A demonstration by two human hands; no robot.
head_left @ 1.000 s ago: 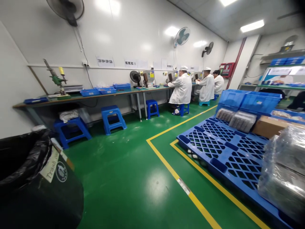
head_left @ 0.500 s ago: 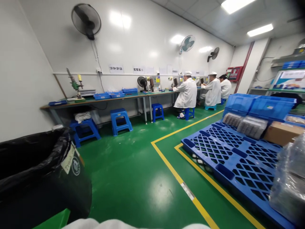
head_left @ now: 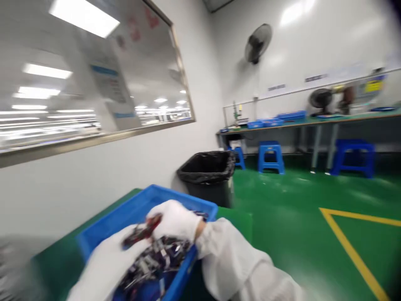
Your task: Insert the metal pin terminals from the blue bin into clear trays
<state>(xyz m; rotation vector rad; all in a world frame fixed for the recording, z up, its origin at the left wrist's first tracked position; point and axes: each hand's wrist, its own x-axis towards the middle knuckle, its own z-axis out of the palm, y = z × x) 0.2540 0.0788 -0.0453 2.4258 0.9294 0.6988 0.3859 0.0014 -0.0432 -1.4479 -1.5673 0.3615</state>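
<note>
Both gloved hands are over a blue bin at the lower left of the frame. The bin sits on a green table against the white wall and holds a heap of small dark parts with pale metal bits – motion blur hides their exact shape.

The right hand, in a white glove and white sleeve, is at the lower centre of the frame, above the heap. Its fingers are curled and pressed together on a dark red and black part, which sticks out to the left of the glove. The left hand is lower and further left, also gloved, lying over the near side of the heap. It is heavily blurred, so whether its fingers are spread or closed cannot be told. The held part lies just at the upper edge of this glove – contact between them cannot be judged.

Just beyond the table, at mid-frame, stands a black trash can lined with a black bag. Behind it, at the right of the frame, a long workbench runs along the far wall, with blue stools beneath it and blue trays on top. A fan hangs on the wall at upper centre. A large window fills the upper left.
</note>
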